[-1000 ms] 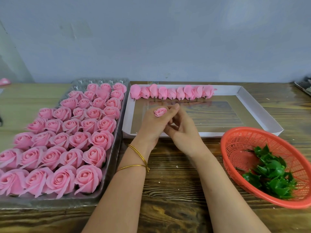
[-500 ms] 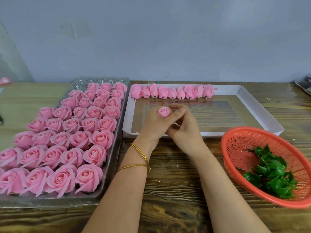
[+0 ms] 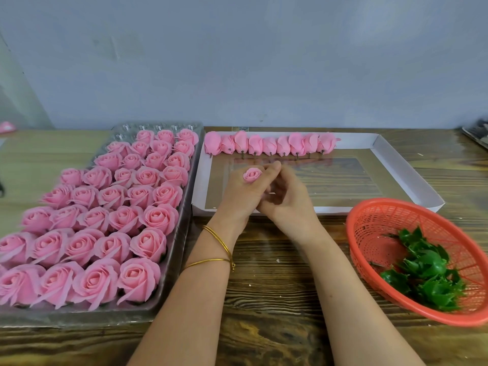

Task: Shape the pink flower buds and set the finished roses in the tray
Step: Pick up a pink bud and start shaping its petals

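Head view: the left hand (image 3: 241,196) pinches a pink bud (image 3: 252,175) upright at its fingertips, likely so the petals face up for shaping. The right hand (image 3: 287,204) curls against it, and I cannot tell its hold. The nearly full tray (image 3: 182,225) lies to their left, with nothing between. Unshaped buds (image 3: 269,143) lie beyond them.

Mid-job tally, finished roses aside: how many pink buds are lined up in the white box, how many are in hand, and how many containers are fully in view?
Pink buds in the white box: 9
Bud in the left hand: 1
Containers (clear tray, white box, red basket): 3
Total: 13
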Available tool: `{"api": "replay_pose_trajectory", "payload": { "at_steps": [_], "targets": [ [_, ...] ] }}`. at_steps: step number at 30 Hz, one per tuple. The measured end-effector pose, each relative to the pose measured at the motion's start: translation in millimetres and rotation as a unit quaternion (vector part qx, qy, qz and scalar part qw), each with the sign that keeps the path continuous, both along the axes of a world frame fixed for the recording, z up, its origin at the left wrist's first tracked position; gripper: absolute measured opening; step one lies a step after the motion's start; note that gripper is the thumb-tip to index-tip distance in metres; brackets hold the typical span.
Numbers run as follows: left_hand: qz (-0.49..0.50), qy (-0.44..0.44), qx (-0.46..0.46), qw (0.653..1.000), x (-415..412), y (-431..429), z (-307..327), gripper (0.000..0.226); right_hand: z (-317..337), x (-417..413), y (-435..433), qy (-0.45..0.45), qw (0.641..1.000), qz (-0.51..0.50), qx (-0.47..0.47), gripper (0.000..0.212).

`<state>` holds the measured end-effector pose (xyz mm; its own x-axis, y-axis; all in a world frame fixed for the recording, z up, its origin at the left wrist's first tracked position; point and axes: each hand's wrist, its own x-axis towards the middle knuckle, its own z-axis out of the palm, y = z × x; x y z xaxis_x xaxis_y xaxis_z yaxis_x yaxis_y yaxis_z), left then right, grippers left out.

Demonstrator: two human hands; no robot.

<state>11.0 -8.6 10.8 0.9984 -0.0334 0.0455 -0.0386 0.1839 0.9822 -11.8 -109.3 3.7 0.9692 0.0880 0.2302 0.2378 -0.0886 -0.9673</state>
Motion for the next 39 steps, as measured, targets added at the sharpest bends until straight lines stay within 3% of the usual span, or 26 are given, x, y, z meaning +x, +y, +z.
{"api": "replay_pose_trajectory", "payload": {
  "at_steps": [6,14,20,25,27,29,33,39],
  "targets": [
    [-0.003,0.013,0.049,0.999,2.2,-1.8,0.7,0.043,-2.5,1.0,0.0,-0.011,0.999,-0.026,-0.017,0.048],
    [-0.028,-0.03,0.029,0.999,-2.0,2.3,0.9,0.021,-1.8,0.9,-2.2,0.008,0.999,-0.03,0.012,0.055],
    [-0.011,-0.052,0.056,0.997,-2.4,3.0,0.1,0.028,1.3,-0.4,-1.8,0.005,0.999,-0.033,0.021,0.049],
    [0.021,-0.115,0.17,0.979,1.5,-0.5,1.5,0.034,4.6,-0.6,-3.7,0.0,0.995,-0.09,0.045,0.027],
    [0.009,-0.122,0.21,0.97,2.4,-1.1,0.5,0.028,4.4,0.6,-3.6,0.007,0.994,-0.107,0.036,0.034],
    [-0.003,-0.113,0.216,0.97,2.9,-2.6,-1.0,0.017,3.1,2.5,-3.2,0.007,0.993,-0.115,0.023,0.04],
    [0.005,-0.114,0.218,0.969,2.2,-4.1,-1.9,0.033,-0.4,6.2,-4.8,0.007,0.992,-0.129,-0.003,0.03],
    [0.017,-0.137,0.243,0.96,2.4,-3.3,-4.7,0.034,0.8,4.4,-2.1,-0.004,0.991,-0.134,-0.016,0.027]
  ]
}}
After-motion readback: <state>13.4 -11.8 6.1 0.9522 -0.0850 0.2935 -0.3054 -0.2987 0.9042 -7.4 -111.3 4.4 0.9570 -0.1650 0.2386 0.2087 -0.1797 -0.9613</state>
